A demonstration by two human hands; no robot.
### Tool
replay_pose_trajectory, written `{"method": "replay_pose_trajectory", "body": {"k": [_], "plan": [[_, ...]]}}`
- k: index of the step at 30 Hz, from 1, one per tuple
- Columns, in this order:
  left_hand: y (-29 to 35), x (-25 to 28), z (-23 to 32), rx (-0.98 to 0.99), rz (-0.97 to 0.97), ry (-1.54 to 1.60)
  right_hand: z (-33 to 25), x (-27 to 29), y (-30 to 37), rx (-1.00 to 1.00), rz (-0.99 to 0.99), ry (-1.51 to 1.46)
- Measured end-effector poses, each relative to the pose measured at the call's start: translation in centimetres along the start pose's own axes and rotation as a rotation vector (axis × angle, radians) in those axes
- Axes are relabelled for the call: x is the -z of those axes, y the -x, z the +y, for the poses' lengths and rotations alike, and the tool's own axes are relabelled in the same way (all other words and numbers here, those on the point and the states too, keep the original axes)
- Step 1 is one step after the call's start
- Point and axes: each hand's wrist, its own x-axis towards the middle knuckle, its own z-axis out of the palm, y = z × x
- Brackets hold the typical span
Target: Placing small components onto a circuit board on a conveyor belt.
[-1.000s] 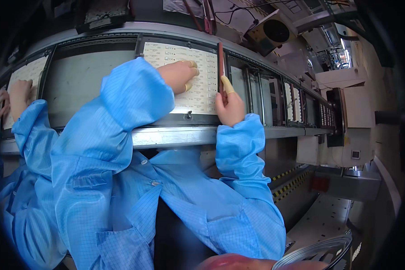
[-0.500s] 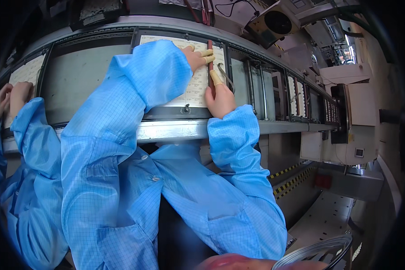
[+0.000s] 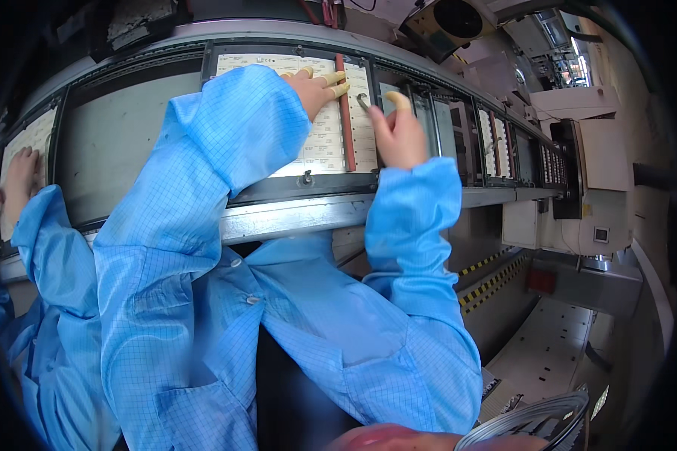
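Observation:
My left hand (image 3: 316, 89) lies open over a white printed sheet or panel (image 3: 325, 143) set in a dark frame. Its fingers, wearing pale yellow finger cots, reach to a reddish-brown bar (image 3: 347, 124) that stands across the panel near its right end. To the right of the bar, my right hand (image 3: 401, 137) is raised with thumb and index finger apart; its other fingers are hidden. Beside the right thumb shows the end of a bent metal lever (image 3: 362, 101). The rest of the lever is behind the hand, and whether I touch it is unclear.
A metal rail (image 3: 301, 218) runs along the near side of the conveyor line. At the left, a co-worker's hand (image 3: 22, 177) rests on another white panel (image 3: 34, 135). Further right along the line are more framed panels (image 3: 491, 143). Beyond the line stands a dark round fan-like unit (image 3: 459, 22).
My right hand has let go of the bar and moved right, over the lever. My left hand stays at the bar. The view has shifted slightly, and the co-worker's hands have moved.

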Motion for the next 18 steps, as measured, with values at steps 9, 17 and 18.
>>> {"method": "replay_pose_trajectory", "body": {"k": [9, 17, 18], "plan": [[-0.5, -0.4, -0.2, 0.027, -0.057, -0.011, 0.9, -1.9, -6.4, -0.065, -0.209, 0.372], [-1.2, -0.5, -0.8, 0.031, -0.084, 0.021, 1.0, -0.6, -7.1, 0.018, -0.234, 0.124], [-1.2, -0.4, -0.8, 0.033, -0.077, 0.021, 1.0, 0.1, -6.8, 0.010, -0.262, -0.051]]}}
